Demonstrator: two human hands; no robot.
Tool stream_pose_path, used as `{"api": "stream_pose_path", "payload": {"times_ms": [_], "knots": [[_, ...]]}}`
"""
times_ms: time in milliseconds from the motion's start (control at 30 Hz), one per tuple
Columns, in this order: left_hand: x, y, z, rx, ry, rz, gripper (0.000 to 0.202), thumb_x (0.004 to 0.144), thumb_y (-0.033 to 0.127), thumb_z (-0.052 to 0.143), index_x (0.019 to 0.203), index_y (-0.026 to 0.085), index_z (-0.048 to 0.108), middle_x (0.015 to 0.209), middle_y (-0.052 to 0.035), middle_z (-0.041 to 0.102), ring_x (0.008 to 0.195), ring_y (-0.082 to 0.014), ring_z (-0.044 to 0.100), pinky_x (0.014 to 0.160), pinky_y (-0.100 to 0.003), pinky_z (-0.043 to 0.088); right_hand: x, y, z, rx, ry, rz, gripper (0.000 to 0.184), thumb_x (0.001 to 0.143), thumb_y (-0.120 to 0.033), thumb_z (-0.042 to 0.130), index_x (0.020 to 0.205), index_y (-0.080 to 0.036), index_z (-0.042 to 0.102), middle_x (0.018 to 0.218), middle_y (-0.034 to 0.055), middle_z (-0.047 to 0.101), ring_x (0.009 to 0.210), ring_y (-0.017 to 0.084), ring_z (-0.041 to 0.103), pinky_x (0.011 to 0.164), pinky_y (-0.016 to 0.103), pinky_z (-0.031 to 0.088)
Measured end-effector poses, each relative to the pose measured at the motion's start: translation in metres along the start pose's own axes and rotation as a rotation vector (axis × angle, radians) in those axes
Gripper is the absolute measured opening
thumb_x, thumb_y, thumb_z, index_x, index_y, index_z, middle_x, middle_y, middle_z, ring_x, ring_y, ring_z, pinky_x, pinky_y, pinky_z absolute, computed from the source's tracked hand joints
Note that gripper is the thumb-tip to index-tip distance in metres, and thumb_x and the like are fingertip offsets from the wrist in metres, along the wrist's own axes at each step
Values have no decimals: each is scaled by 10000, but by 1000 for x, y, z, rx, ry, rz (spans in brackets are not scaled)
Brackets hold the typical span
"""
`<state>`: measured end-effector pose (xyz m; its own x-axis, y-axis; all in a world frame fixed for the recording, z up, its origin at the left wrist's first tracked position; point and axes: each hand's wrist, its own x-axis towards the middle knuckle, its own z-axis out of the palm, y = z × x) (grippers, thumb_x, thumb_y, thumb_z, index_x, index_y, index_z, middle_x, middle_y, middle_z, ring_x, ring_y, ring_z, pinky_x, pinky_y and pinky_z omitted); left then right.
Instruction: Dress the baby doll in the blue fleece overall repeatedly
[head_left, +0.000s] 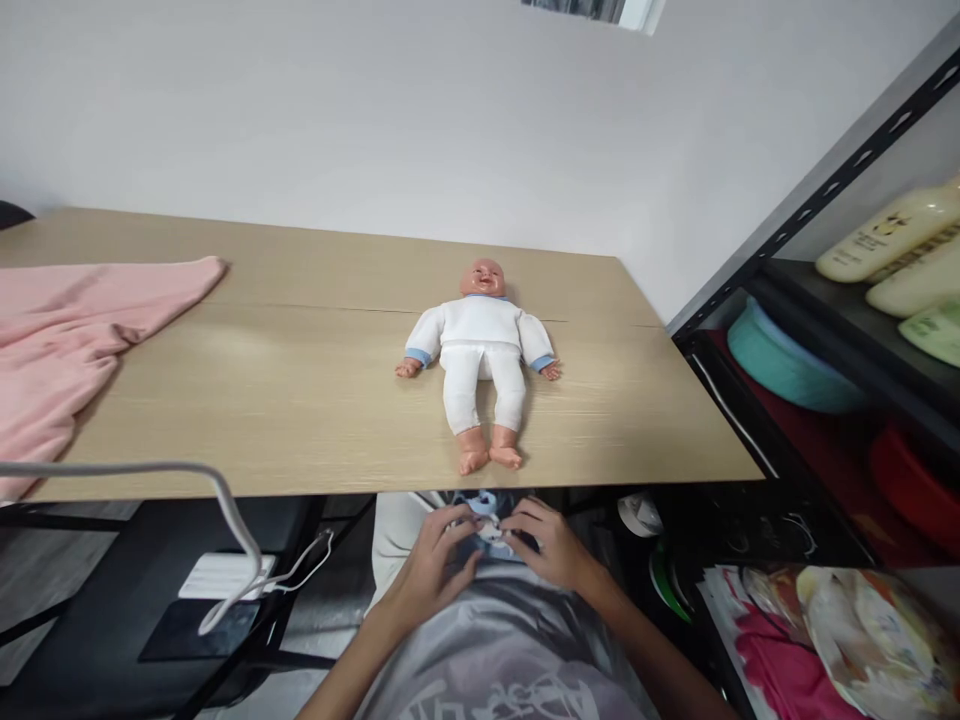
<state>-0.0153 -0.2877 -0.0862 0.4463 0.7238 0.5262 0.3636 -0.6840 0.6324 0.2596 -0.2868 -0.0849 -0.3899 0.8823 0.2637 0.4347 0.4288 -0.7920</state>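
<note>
Low in my lap, just below the table's front edge, both hands meet at a small blue-and-white item whose kind I cannot make out. The bent fingers of my left hand grip its left side. On its right side, the fingertips of my right hand close in the same way. A baby doll lies on its back on the table, feet toward me, its arms spread. It wears a white top with blue cuffs and white trousers; its feet are bare.
A pink cloth lies at the left of the wooden table. A white cable hangs over a black chair bearing a white power bank. Shelves at right hold bottles, a teal basin and a red basin.
</note>
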Motion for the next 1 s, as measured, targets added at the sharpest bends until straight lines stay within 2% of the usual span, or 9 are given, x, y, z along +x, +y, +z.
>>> {"api": "stream_pose_path", "payload": {"times_ms": [133, 233, 333, 433, 500, 633, 733, 833, 1000], "knots": [[15, 3, -20, -44, 165, 8, 785, 940, 212, 883, 1583, 293, 441, 1627, -186, 484, 1539, -332, 537, 1228, -505, 543, 24, -35, -20, -102, 69, -261, 198, 1030, -174, 679, 1195, -256, 752, 1094, 83, 729, 984, 225, 718, 894, 384, 630], [41, 10, -39, -233, 83, -165, 881, 949, 336, 895, 1651, 322, 363, 1668, -189, 458, 1551, -362, 526, 1242, -547, 525, 48, -51, -37, -31, 60, -345, 291, 1004, -124, 641, 1257, -262, 681, 1320, 133, 704, 1188, 249, 740, 991, 415, 655], [70, 20, -58, -448, 7, -372, 753, 1036, 348, 805, 1645, 365, 363, 1473, -113, 632, 1330, -266, 686, 1157, -436, 585, 71, -62, -55, 42, 10, -454, 343, 992, -84, 612, 1287, -260, 620, 1461, 161, 693, 1349, 260, 711, 1090, 446, 634], [92, 26, -74, -547, 26, -441, 492, 1056, 315, 782, 1492, 349, 559, 1383, -76, 678, 1223, -221, 739, 1056, -324, 619, 88, -71, -75, 76, -64, -394, 294, 1021, -119, 632, 1273, -270, 622, 1236, 93, 791, 1175, 215, 777, 1053, 381, 632], [103, 26, -82, -561, 78, -405, 417, 1028, 301, 815, 1409, 326, 646, 1345, -79, 701, 1174, -226, 763, 994, -305, 642, 99, -76, -89, 112, -156, -215, 319, 1012, -243, 747, 1307, -278, 630, 1181, 70, 790, 1102, 216, 786, 999, 355, 636], [129, 24, -95, -471, 148, -213, 477, 965, 285, 889, 1407, 332, 716, 1253, -85, 764, 1167, -256, 751, 1011, -357, 645, 125, -82, -117, 215, -377, -7, 741, 844, -503, 969, 1442, -247, 612, 1265, 92, 747, 1111, 249, 748, 939, 351, 619], [161, 23, -109, -359, 91, -80, 508, 967, 268, 891, 1445, 327, 726, 1217, -79, 792, 1098, -244, 726, 958, -363, 613, 153, -85, -135, 142, -393, -62, 466, 879, -533, 942, 1130, -219, 706, 973, 0, 705, 863, 176, 659, 787, 287, 534], [200, 18, -124, -278, -50, -17, 248, 1005, 273, 854, 1241, 241, 788, 1084, -67, 795, 997, -218, 707, 924, -351, 574, 183, -88, -150, 97, -298, -169, 351, 968, -492, 873, 929, -218, 658, 812, -47, 610, 717, 134, 553, 677, 268, 451], [262, 3, -143, -67, -115, -12, 244, 1041, 422, 803, 1124, 196, 763, 1224, -90, 689, 1166, -243, 639, 1038, -365, 536, 224, -103, -178, -63, -65, -434, 198, 1019, -366, 826, 991, -244, 672, 1253, 101, 733, 1191, 262, 701, 1058, 401, 546]]}}
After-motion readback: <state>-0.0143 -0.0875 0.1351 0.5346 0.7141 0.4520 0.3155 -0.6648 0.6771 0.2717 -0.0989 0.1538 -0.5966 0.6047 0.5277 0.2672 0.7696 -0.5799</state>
